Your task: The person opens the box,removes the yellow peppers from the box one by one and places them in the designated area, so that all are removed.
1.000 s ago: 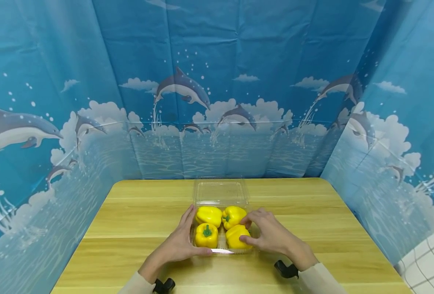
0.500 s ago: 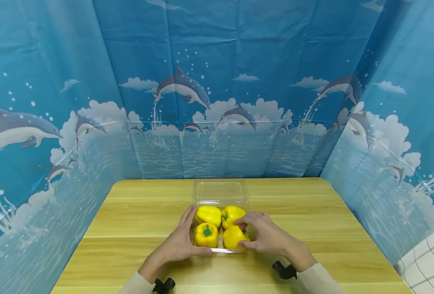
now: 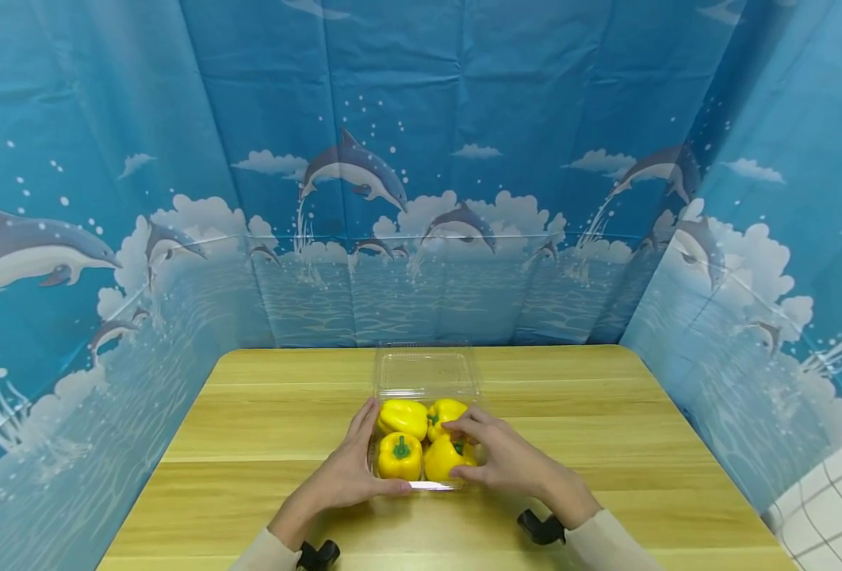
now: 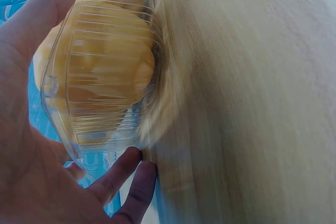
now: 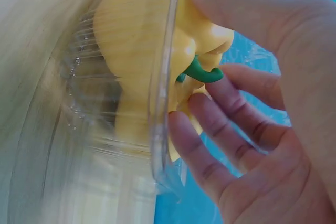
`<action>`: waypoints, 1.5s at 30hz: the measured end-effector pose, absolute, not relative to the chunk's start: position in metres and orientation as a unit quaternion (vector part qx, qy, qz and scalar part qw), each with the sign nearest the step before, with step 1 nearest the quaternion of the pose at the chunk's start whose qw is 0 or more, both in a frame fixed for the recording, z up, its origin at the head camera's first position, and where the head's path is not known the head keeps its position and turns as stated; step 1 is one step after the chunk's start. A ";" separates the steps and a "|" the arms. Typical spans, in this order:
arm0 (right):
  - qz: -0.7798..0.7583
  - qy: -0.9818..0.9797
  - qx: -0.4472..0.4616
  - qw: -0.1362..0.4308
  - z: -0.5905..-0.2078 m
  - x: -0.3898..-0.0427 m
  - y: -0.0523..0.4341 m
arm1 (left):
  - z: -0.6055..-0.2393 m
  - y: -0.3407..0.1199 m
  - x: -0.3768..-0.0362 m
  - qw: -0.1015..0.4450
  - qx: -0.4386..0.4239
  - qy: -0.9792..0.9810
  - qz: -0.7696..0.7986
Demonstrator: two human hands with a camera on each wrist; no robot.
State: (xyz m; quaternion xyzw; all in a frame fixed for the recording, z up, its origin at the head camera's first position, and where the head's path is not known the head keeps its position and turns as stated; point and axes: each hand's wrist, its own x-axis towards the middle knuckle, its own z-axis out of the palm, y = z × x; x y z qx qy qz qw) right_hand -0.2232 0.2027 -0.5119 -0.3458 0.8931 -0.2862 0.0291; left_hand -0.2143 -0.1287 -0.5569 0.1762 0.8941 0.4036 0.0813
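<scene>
While my left hand (image 3: 353, 473) cups the left wall of the clear plastic clamshell box (image 3: 424, 484), its fingers (image 4: 39, 19) lie almost straight along the ribbed plastic and the thumb runs under the box's near edge, so that hand braces the box without closing round it. Four yellow bell peppers sit inside the box in two rows. My right hand (image 3: 507, 460) reaches over the box's right rim and grips the near-right pepper (image 3: 444, 461): the thumb presses its near side, and the other fingers (image 5: 210, 153) curl over its top beside the green stem (image 5: 202, 73). Just left of that pepper is the near-left pepper (image 3: 399, 457), its stem pointing up. Behind these, still within the box, lie the far-left pepper (image 3: 403, 415) and the far-right pepper (image 3: 446, 411), all four packed touching. The box's hinged lid (image 3: 426, 371) lies open, flat on the wooden desk (image 3: 250, 428), on the far side of the box. Behind the desk, beyond the box, hangs a blue dolphin-print curtain (image 3: 421, 174).
</scene>
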 end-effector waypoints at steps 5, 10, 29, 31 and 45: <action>-0.289 0.895 -0.339 0.026 -0.512 -0.222 0.201 | -0.558 -0.129 -0.214 0.081 0.175 0.895 0.403; -0.269 0.903 -0.333 0.028 -0.513 -0.222 0.198 | -0.558 -0.128 -0.214 0.081 0.176 0.895 0.402; -0.276 0.904 -0.325 0.039 -0.519 -0.218 0.188 | -0.555 -0.128 -0.212 0.083 0.174 0.894 0.404; -0.274 0.905 -0.324 0.038 -0.520 -0.218 0.188 | -0.555 -0.128 -0.212 0.084 0.174 0.896 0.401; -0.275 0.903 -0.324 0.059 -0.519 -0.208 0.186 | -0.547 -0.131 -0.199 0.083 0.163 0.926 0.330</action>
